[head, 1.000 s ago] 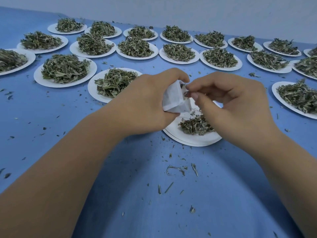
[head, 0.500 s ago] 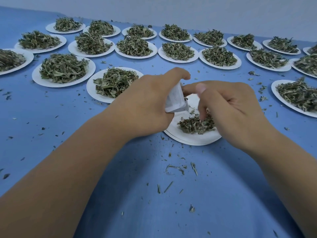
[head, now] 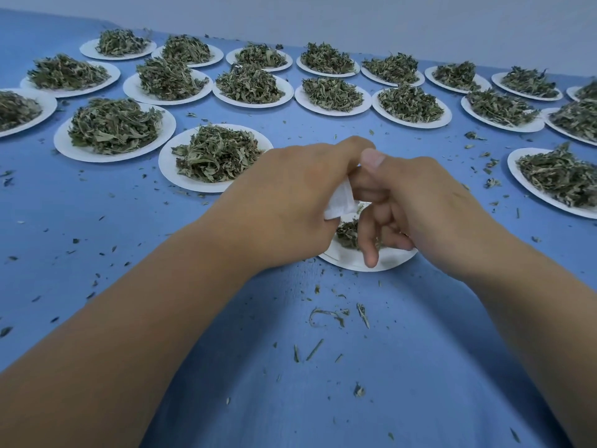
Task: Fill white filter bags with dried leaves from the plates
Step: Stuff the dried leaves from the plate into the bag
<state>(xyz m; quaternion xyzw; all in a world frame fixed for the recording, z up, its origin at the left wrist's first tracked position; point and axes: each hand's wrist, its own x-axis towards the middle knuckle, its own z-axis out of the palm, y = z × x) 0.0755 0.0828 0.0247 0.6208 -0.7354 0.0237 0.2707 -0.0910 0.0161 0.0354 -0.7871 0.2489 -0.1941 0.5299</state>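
A blue table (head: pixel 129 253) fills the view and runs back to a pale wall (head: pixel 387 17). Across its far half stand rows of white plates (head: pixel 97 155), each heaped with dried leaves (head: pixel 113 126). The two bare forearms come in from the bottom corners and meet near the middle. The left hand (head: pixel 290 202) grips a white filter bag (head: pixel 339 202) in curled fingers, so that only the bag's lower corner shows beside the palm, just above the near plate (head: pixel 387 260). The right hand (head: pixel 429 208) is touching the left, thumb raised against the left forefinger, its other fingers bent down over the near plate. The pictures do not show whether they pinch anything. On that plate lies a small remnant of leaves (head: pixel 347 236), partly hidden by both hands. Leaf crumbs (head: pixel 329 313) and short stems lie scattered over the table, thickest just in front of the near plate.
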